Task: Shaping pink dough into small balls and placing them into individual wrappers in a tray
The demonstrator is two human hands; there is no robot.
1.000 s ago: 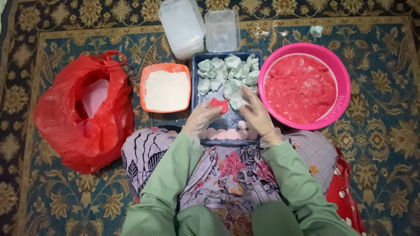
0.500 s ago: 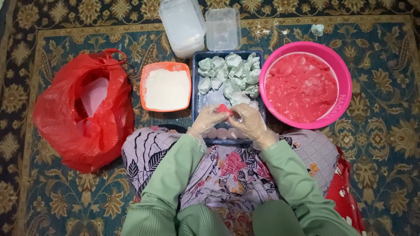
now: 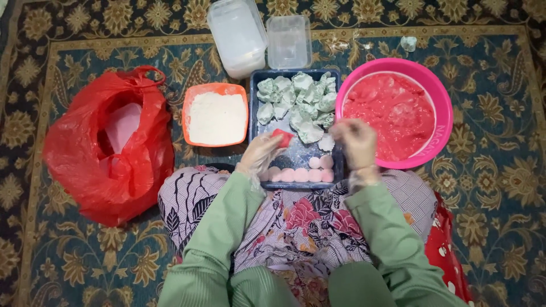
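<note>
Two hands point(image 3: 307, 150), 1 red dough piece point(image 3: 282, 137), approx 7 pink balls point(image 3: 301, 173) in tray point(image 3: 254, 102).

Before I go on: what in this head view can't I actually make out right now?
- Right hand: motion-blurred, so whether its fingers hold anything is unclear.
- Left hand: the red piece at its fingers is too small to identify.
- Red bag: its folds hide most of the contents.
- Blue tray: near edge covered by both hands.
- Two clear tubs: partly cut off by the top edge.
</note>
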